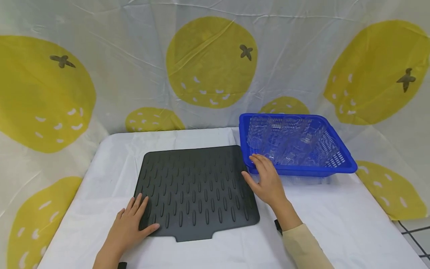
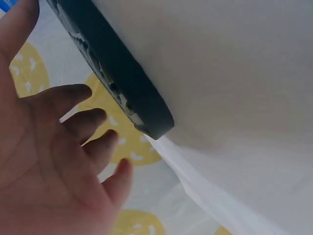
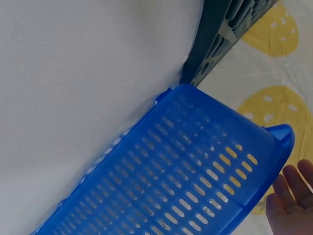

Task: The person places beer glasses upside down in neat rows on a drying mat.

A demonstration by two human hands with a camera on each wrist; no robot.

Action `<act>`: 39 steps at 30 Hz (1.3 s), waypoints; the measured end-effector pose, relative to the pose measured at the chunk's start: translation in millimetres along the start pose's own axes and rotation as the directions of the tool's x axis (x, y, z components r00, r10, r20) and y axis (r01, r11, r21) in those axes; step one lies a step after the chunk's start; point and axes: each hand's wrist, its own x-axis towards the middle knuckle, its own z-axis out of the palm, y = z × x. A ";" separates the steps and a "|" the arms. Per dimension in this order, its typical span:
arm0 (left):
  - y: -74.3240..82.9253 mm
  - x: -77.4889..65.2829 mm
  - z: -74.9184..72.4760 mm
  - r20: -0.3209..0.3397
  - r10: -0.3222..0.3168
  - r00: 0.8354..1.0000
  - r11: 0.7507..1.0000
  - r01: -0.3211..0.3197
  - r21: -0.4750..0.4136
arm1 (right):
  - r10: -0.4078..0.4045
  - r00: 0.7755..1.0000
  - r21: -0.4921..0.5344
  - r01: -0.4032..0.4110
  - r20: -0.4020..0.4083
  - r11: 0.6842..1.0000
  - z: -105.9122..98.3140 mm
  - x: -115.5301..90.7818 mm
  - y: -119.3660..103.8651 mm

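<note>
A dark grey drying mat point(image 1: 198, 164) with raised oval ridges and a tab at its near edge lies on the white-covered table. At its left side, near the front corner, my left hand point(image 1: 129, 224) is spread with straight fingers, the thumb and fingertips over the mat's edge. My right hand point(image 1: 268, 183) is by the mat's right edge, its fingertips right at the near left corner of a blue plastic basket point(image 1: 302, 171). In the right wrist view those fingers point(image 3: 297, 188) look relaxed beside the basket's rim. Several clear glasses point(image 1: 293, 144) lie inside the basket.
The white tablecloth point(image 1: 329, 220) covers the table, its left edge sloping toward me. Behind and around hangs a pale curtain point(image 1: 289, 48) printed with yellow lemons. Dark grid lines point(image 1: 413, 233) show at the lower right, beyond the table.
</note>
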 end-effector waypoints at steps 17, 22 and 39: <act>-2.6 -5.6 4.6 0.196 -0.074 0.978 0.979 0.109 -0.175 | 0.215 0.945 -0.137 -0.253 -0.245 0.958 -25.6 24.9 12.4; -4.4 -5.4 7.1 0.197 -0.082 0.977 0.970 0.124 -0.209 | 0.434 0.889 -0.223 -0.456 -0.143 0.862 -34.3 35.3 11.3; 0.0 0.1 2.3 0.224 -0.078 0.972 0.975 0.121 -0.185 | 0.638 0.768 -0.483 -0.540 0.051 0.689 -27.1 46.5 29.8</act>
